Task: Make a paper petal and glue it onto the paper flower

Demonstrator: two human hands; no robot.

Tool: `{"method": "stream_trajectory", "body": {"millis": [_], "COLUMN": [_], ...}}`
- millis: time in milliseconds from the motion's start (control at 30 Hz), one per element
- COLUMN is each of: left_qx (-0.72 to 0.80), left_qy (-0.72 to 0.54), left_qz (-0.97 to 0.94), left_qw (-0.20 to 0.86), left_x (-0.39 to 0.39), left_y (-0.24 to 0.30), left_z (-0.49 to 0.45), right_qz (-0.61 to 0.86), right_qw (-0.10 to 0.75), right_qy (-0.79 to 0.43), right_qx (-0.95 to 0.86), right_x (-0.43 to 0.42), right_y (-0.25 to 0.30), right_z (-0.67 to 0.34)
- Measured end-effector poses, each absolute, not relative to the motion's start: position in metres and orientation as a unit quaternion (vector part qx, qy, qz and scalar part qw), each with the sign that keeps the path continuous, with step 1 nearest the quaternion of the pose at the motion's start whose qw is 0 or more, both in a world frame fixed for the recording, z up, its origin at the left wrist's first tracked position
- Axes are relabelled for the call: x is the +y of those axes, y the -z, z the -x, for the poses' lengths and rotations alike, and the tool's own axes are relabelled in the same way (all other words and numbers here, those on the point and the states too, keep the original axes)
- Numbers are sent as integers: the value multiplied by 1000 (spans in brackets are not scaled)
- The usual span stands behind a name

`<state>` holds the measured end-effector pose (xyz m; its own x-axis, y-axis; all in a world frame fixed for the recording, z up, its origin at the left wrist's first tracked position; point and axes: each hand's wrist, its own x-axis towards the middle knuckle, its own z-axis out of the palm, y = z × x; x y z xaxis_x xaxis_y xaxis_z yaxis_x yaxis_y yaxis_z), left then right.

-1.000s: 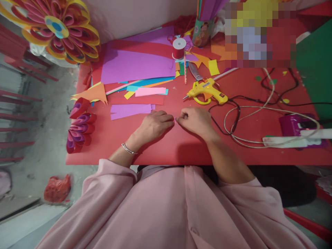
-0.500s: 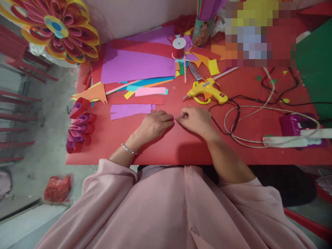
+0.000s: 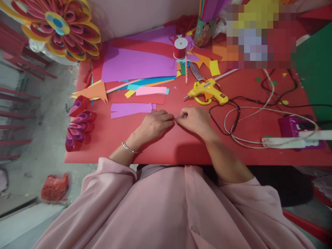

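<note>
My left hand [image 3: 157, 123] and my right hand [image 3: 195, 120] meet fingertip to fingertip above the red table. Both are closed in a pinch on a narrow pink paper strip [image 3: 175, 120]; only a sliver of it shows, the rest being hidden by my fingers. Just beyond my left hand lie purple paper strips [image 3: 131, 109], and behind them are pink strips [image 3: 151, 90]. A yellow hot glue gun [image 3: 208, 90] rests beyond my right hand, its nozzle pointing left.
Stacked purple sheets [image 3: 135, 64], a red thread spool [image 3: 181, 48] and scissors [image 3: 196, 71] lie at the back. Looped paper petals [image 3: 81, 126] stand at the left edge. Cables [image 3: 234, 121] sprawl on the right near a purple box [image 3: 293, 126]. A large paper flower [image 3: 57, 23] is at upper left.
My fingertips have drawn slightly closer together, and less of the pink strip shows between them. The whole view has shifted a little; the things on the table stay in place.
</note>
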<state>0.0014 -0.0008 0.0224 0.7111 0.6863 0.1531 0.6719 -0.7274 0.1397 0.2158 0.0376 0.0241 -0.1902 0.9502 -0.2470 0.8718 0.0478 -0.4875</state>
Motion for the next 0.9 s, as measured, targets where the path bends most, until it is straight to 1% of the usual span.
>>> {"method": "stream_trajectory", "body": {"millis": [900], "left_qx": [369], "left_qy": [-103], "left_qz": [-923], "left_qw": [32], "left_x": [-1], "left_y": [-20], "left_z": [-1], "right_qz": [631], "right_qw": [61], "right_qy": [-282], "right_qx": [-720], "right_x": [39], "right_y": [-25], "right_z": [-216]}}
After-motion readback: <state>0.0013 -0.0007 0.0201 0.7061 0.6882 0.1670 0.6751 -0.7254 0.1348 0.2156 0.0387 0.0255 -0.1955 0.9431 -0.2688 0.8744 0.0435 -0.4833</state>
